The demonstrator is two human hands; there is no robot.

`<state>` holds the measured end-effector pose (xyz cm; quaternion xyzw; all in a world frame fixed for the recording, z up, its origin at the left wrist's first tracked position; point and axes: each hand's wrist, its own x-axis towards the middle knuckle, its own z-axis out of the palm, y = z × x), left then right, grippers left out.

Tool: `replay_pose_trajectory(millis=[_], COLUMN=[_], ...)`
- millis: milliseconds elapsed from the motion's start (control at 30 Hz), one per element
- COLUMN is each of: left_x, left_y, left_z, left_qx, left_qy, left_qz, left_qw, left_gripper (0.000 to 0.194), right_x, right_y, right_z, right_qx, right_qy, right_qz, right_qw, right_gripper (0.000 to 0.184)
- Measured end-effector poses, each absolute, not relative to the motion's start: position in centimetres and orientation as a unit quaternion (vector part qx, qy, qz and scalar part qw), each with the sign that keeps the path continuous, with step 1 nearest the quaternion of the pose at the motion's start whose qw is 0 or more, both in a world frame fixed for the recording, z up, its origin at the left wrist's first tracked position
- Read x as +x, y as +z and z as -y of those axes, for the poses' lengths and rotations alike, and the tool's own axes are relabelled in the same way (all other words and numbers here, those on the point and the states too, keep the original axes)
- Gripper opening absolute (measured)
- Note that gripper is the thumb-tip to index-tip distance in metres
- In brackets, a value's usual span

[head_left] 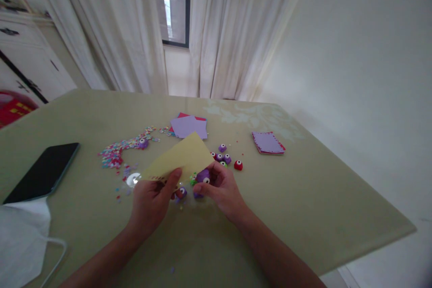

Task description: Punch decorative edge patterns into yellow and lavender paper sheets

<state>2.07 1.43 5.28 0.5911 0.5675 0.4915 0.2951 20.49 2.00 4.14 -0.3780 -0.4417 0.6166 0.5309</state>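
My left hand (151, 200) pinches a sheet of yellow paper (184, 155) near its lower edge, thumb on top. Small dark notches run along that edge by my fingers. Between the thumb and fingers of my right hand (224, 186) is a purple one-eyed figure (203, 175), at the paper's right-hand corner. I cannot tell whether it touches the paper. Close below lies another purple one-eyed figure (182, 192), partly behind my left fingers. Beyond my right hand sit several small one-eyed figures, among them a red one (238, 165) and a purple one (222, 147).
Colourful confetti (116, 153) is strewn at the left. Purple and red paper sheets (189, 127) lie farther back, with a stack of edged paper squares (268, 142) at the right. A phone (43, 171) and a white face mask (23, 238) occupy the left side of the table (320, 216).
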Motion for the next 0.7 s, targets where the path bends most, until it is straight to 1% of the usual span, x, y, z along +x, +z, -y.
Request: replay_pose_trajectory(millis=[267, 500, 700], left_x=[1.9, 1.4, 1.6], left_y=[4.8, 3.5, 3.7], left_z=[-1.5, -1.6, -1.8], left_qx=[0.611, 0.630, 0.620], left_qy=[0.480, 0.445, 0.451], left_qz=[-0.563, -0.584, -0.580], left_qw=[0.282, 0.253, 0.275], left_gripper=[0.050, 0.055, 0.053], right_x=[20.5, 20.8, 20.8], right_y=[4.1, 3.6, 3.7], right_z=[-2.2, -2.2, -2.1], right_qx=[-0.390, -0.381, -0.367], right_qy=[0.624, 0.660, 0.693], right_qz=[0.420, 0.370, 0.311], right_qw=[0.531, 0.532, 0.538], right_gripper=[0.048, 0.047, 0.041])
